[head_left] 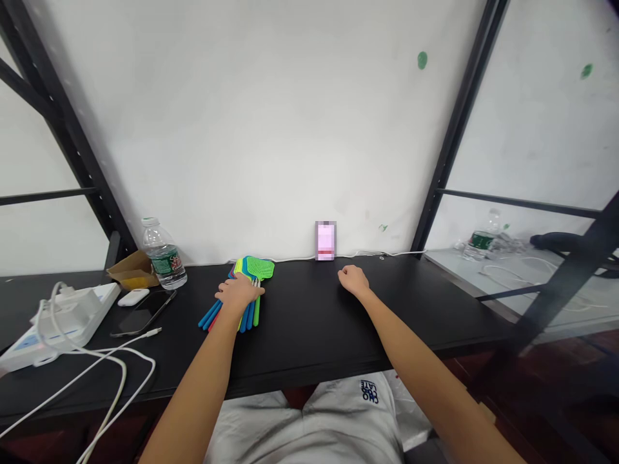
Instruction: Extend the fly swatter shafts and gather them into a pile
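Note:
A fanned stack of plastic fly swatters [255,269] lies on the black table [309,328], with green, yellow and blue heads and blue and green handles. My left hand [238,293] lies flat across their handles, fingers stretched out over them. My right hand [353,280] rests on the bare tabletop to the right, fingers curled loosely under, nothing visible in it. A small pink upright object [325,240] stands against the wall between the two hands.
At the left stand a water bottle [164,255], a cardboard scrap [131,270], a white case [133,297], a dark phone [143,313] and a white power strip [68,316] with cables. Black rack posts [454,138] flank the table. Another bottle [481,241] sits on the right shelf.

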The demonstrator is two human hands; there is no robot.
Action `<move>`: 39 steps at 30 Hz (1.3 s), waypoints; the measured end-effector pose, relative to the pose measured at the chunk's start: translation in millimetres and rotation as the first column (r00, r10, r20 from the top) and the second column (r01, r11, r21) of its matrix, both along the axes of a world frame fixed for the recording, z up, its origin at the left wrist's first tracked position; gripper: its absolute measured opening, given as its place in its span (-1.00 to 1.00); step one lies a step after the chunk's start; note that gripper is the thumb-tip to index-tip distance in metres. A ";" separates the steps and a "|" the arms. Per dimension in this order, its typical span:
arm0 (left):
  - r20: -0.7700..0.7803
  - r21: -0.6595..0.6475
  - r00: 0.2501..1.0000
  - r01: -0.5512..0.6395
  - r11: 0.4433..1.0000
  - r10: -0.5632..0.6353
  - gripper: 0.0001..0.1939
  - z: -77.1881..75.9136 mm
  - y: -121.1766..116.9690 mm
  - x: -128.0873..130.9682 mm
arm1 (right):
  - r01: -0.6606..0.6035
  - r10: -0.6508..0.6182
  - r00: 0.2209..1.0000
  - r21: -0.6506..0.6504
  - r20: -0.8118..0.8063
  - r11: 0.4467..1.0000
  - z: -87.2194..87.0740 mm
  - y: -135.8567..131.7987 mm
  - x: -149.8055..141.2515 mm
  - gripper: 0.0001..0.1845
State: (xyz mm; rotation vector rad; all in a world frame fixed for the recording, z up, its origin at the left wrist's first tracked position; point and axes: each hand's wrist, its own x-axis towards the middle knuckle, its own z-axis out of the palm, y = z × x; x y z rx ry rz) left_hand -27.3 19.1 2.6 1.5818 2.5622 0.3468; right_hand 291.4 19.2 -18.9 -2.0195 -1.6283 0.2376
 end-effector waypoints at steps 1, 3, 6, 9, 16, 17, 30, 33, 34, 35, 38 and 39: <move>-0.003 0.001 1.000 0.000 1.000 0.000 0.03 0.3 -0.1 0.2 | 0.001 -0.001 1.000 -0.001 0.002 1.000 0.3 -0.3 -0.2 -0.73; -0.011 0.005 1.000 0.000 1.000 0.000 0.03 0.5 0.0 0.4 | 0.004 -0.004 1.000 -0.007 0.004 1.000 0.7 -0.6 -0.5 -0.73; -0.019 0.012 1.000 0.008 1.000 -0.008 0.03 -0.1 1.2 0.0 | 0.003 -0.003 1.000 -0.009 0.006 1.000 1.1 -0.8 -0.8 -0.73; -0.016 0.010 1.000 0.004 1.000 -0.004 0.05 -1.4 3.7 -1.0 | -0.002 0.002 1.000 -0.006 0.006 1.000 1.1 -0.8 -0.7 -0.73; -0.056 0.093 0.997 -0.042 0.995 0.047 -0.07 -12.6 9.4 -3.4 | 0.002 -0.002 1.000 -0.014 0.007 1.000 1.2 -0.9 -0.5 -0.74; -0.065 0.109 0.996 -0.046 0.993 0.054 -0.10 -14.5 10.0 -4.4 | 0.000 0.000 1.000 -0.014 0.007 1.000 1.4 -0.9 -0.5 -0.74; -0.028 0.128 0.996 -0.083 0.988 0.087 -0.15 -10.9 10.9 -20.3 | -0.012 0.013 1.000 -0.020 0.006 1.000 1.8 -1.0 -0.2 -0.73; -0.108 0.192 0.991 -0.052 0.980 0.074 -0.18 -13.2 7.5 -12.6 | -0.007 0.007 1.000 -0.016 0.009 1.000 2.5 -1.9 -0.9 -0.73; -0.135 0.209 0.989 -0.030 0.978 0.059 -0.20 -13.8 6.2 -9.6 | -0.006 0.006 1.000 -0.017 0.009 1.000 2.8 -2.3 -1.3 -0.74; -0.154 0.221 0.987 -0.015 0.975 0.050 -0.23 -14.1 4.8 -6.6 | -0.005 0.005 1.000 -0.019 0.010 1.000 3.0 -2.6 -1.7 -0.74; -0.203 0.258 0.978 0.016 0.966 0.038 -0.32 -12.6 -0.5 1.6 | -0.002 0.002 1.000 -0.025 0.012 1.000 3.2 -3.0 -2.5 -0.74; -0.219 0.273 0.975 0.026 0.962 0.036 -0.34 -11.7 -2.6 3.8 | -0.001 0.001 1.000 -0.025 0.013 1.000 3.1 -2.9 -2.7 -0.74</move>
